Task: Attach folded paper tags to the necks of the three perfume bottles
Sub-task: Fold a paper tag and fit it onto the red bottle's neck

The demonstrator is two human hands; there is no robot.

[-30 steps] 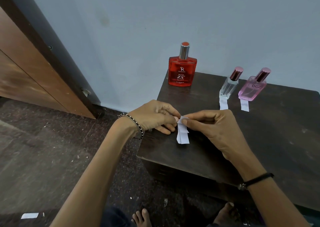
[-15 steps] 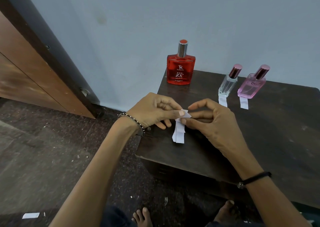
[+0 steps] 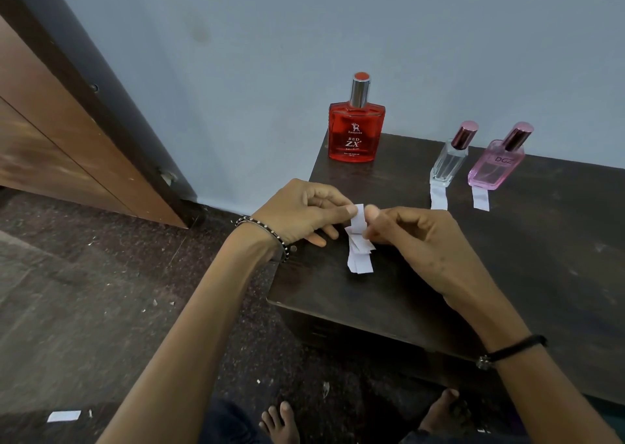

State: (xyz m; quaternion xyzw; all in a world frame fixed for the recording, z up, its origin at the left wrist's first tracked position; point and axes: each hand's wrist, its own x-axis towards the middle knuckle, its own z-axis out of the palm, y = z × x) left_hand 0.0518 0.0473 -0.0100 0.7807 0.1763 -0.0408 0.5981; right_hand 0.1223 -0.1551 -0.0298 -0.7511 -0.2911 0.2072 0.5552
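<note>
A folded white paper tag (image 3: 359,240) is held between both hands above the front left part of the dark wooden surface (image 3: 507,274). The left hand (image 3: 299,215) is closed on the tag's upper end, thumb and forefinger pinched against the paper from the left. The right hand (image 3: 416,237) is closed on the same upper end from the right, its fingers (image 3: 372,212) pressed to the strip opposite the left thumb. The lower layers of the tag are fanned out and hang below the grip; whether they touch the surface cannot be told.

Three perfume bottles are seen upright at the back of the surface, near a pale blue wall (image 3: 338,20). The red bottle (image 3: 355,132), with a silver neck and red cap, is set at the back left corner. The clear bottle (image 3: 449,162) and the pink bottle (image 3: 495,166), both with dark pink caps, are set side by side to the right, well apart from the red one. A white paper strip (image 3: 439,199) is laid just in front of the clear bottle, and another strip (image 3: 481,200) just in front of the pink one.

A beaded bracelet (image 3: 267,233) is worn on the left wrist, a black band (image 3: 510,350) on the right. A paper scrap (image 3: 64,416) is noted on the speckled floor (image 3: 101,308), and bare toes (image 3: 280,420) below the surface edge.
</note>
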